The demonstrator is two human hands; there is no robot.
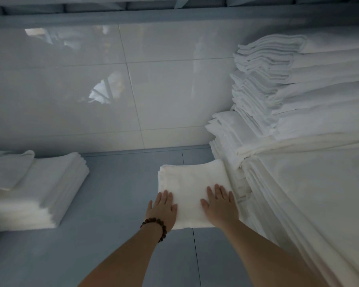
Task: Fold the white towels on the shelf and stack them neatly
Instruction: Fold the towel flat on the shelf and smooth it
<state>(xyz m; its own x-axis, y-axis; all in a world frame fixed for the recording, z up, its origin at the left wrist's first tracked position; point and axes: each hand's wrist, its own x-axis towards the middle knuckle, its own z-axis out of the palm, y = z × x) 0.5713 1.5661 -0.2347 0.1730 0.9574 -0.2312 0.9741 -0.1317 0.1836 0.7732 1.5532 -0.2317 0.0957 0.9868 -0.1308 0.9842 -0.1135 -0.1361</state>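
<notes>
A folded white towel [192, 179] lies flat on the grey-blue shelf [116, 204], right of centre. My left hand [163, 209], with a brown bead bracelet on the wrist, presses flat on the towel's near left edge. My right hand [221, 204] lies flat with straight fingers on its near right part. At the far left a stack of folded white towels [44, 191] sits on the shelf.
A tall pile of white linen [298, 141] fills the right side and touches the towel's right edge. A glossy white tiled wall [112, 90] closes the back. An upper shelf rail [153, 15] runs across the top.
</notes>
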